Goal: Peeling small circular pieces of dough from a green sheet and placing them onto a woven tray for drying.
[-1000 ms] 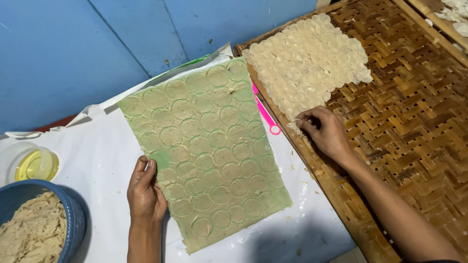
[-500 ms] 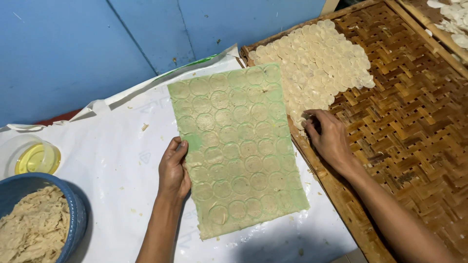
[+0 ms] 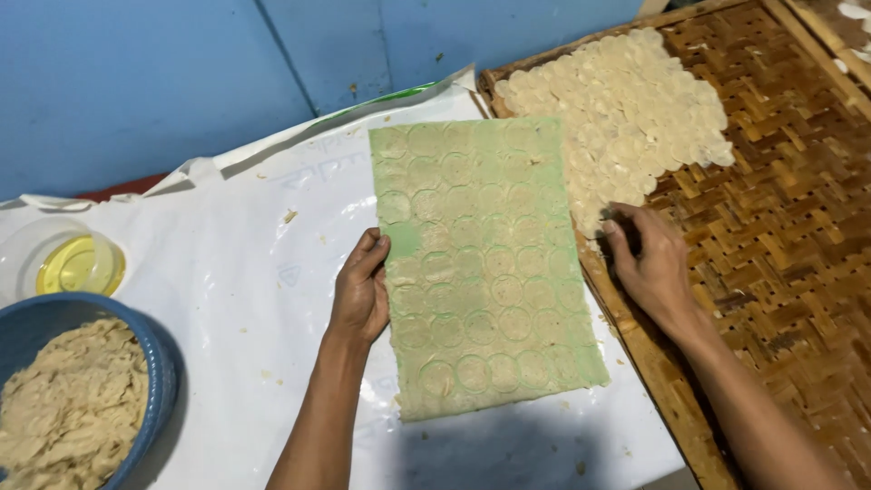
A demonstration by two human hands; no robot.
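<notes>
The green sheet [image 3: 485, 268], pressed all over with round discs of thin dough, lies flat on the white plastic cover [image 3: 227, 299], its long right edge just beside the rim of the woven bamboo tray [image 3: 789, 263]. The left hand [image 3: 361, 290] rests at the sheet's left edge, fingers close together and curled onto that edge, thumb tucked beneath or alongside; whether it pinches the sheet or only steadies it cannot be told. The right hand [image 3: 646, 263] lies on the tray's near rim, fingers bent and close, their tips touching the lowest of the pale dough discs [image 3: 626, 127] already laid out in an overlapping patch on the tray.

As a judgement, the step in hand is moving discs from sheet to tray: the right fingertips seem to be seating one at the patch's edge while the left holds the sheet in place. The next move would call for lifting a disc cleanly off the green sheet without tearing it.

Compared with half a second ago, the sheet sits closer to the tray and more square to it, and the left hand has slid with it, now higher along its edge. The right hand keeps its place.

Left of the left hand stand a blue bowl of dough [image 3: 82, 408] and a clear cup of yellow oil [image 3: 77, 263].
</notes>
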